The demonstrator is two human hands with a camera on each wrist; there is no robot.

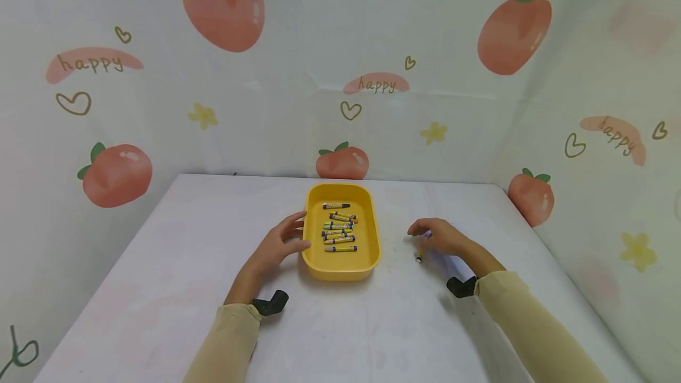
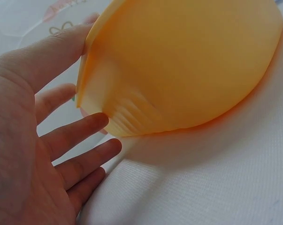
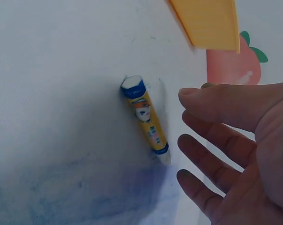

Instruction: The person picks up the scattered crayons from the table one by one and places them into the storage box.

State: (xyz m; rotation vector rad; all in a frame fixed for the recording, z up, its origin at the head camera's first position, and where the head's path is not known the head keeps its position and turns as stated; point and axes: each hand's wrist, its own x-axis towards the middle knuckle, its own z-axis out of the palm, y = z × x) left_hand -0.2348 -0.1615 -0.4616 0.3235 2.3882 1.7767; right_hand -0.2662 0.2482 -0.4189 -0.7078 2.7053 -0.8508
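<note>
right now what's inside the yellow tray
The yellow tray holds about nine loose crayons with yellow wrappers, lying roughly crosswise. Their overlap hides the exact count and some of the tray floor. One more crayon lies outside, by the right hand.

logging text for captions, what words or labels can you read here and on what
"happy" on the wall backdrop, also at left and right.
Crayon label: print too small to read.
Crayons in the tray: labels too small to read.
</note>
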